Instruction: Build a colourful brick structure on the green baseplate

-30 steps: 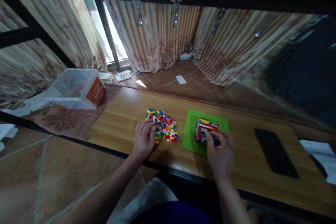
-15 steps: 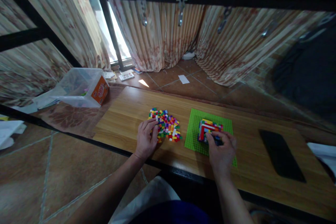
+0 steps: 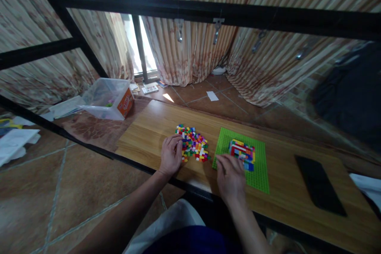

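A loose pile of small coloured toy bricks (image 3: 195, 143) lies on the wooden table. My left hand (image 3: 171, 154) rests at the pile's left edge, fingers bent and thumb apart, with no brick visible in its grasp. To the right is a green baseplate (image 3: 258, 178) bearing a block of stacked multicoloured bricks (image 3: 242, 151), with red and white rows on top and blue at the front. Over the baseplate's near left edge, my right hand (image 3: 231, 178) hovers with curved fingers slightly apart. Nothing shows between its fingertips, and it covers part of the build's front left.
A black flat slab (image 3: 320, 184) lies at the right of the wooden table (image 3: 143, 135). A clear plastic box (image 3: 104, 101) with an orange label stands on the floor mat at the left. A dark metal bar (image 3: 190, 8) crosses above, with hanging clips before the curtains.
My right hand has drawn back from the stacked bricks and moved left, uncovering more of the build. My left hand stays by the pile. The camera view has tilted and shifted slightly.
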Tool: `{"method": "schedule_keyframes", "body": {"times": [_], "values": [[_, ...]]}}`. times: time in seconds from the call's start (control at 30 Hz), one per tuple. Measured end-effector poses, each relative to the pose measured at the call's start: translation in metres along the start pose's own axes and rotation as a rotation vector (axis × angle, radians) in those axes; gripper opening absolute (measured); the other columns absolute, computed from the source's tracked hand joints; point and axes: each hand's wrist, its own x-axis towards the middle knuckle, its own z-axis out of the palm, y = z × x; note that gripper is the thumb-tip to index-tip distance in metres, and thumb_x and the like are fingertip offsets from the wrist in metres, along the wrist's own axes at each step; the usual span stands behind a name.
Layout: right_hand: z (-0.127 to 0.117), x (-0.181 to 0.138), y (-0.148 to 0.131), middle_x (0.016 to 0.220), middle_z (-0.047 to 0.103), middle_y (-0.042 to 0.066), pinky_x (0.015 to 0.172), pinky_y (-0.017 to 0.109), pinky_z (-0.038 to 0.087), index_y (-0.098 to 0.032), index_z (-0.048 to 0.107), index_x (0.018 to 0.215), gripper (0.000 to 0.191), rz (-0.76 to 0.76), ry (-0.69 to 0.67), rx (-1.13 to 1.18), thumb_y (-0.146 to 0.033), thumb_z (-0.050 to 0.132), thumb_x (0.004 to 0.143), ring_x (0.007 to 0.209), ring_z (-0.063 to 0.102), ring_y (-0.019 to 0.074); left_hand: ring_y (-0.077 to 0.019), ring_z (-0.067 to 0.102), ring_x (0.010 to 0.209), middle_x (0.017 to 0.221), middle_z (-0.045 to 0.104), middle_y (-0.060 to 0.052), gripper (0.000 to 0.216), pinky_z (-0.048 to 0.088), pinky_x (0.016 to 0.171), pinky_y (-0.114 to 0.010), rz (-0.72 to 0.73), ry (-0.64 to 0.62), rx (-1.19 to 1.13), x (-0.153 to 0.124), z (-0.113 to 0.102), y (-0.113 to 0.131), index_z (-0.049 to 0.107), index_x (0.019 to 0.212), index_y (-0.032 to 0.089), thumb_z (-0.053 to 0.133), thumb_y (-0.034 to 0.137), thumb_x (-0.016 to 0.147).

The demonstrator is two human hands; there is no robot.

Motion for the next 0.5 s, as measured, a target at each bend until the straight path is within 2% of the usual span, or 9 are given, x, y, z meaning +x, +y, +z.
{"method": "schedule_keyframes", "body": {"times": [0.1, 0.27, 0.5], "values": [[0.016, -0.004, -0.009, 0.098, 0.064, 0.009, 0.082, 0.040, 0.046, -0.021, 0.068, 0.104, 0.030, -0.004, -0.122, 0.000, -0.026, 0.041, 0.092, 0.092, 0.054, 0.0228, -0.0197, 0.058, 0.102, 0.106, 0.066, -0.008, 0.022, 0.046, 0.093, -0.040, -0.067, 0.059, -0.028, 0.000, 0.000, -0.003, 0.065, 0.097, 0.019, 0.045, 0.028, 0.094], [0.031, -0.002, -0.003, 0.092, 0.063, 0.009, 0.078, 0.039, 0.044, -0.021, 0.067, 0.102, 0.028, -0.012, -0.188, -0.050, -0.027, 0.041, 0.092, 0.086, 0.052, 0.0235, -0.0203, 0.057, 0.104, 0.107, 0.065, -0.008, 0.027, 0.045, 0.095, -0.040, -0.137, 0.155, -0.051, 0.000, 0.001, -0.009, 0.064, 0.101, 0.018, 0.041, 0.030, 0.095], [0.034, -0.001, -0.003, 0.088, 0.063, 0.008, 0.077, 0.037, 0.043, -0.021, 0.067, 0.089, 0.027, 0.013, -0.178, -0.034, -0.030, 0.042, 0.094, 0.085, 0.053, 0.0223, -0.0214, 0.057, 0.105, 0.109, 0.064, -0.009, 0.027, 0.045, 0.096, -0.042, -0.142, 0.109, -0.009, 0.002, 0.001, -0.010, 0.063, 0.103, 0.018, 0.040, 0.030, 0.095]]}}
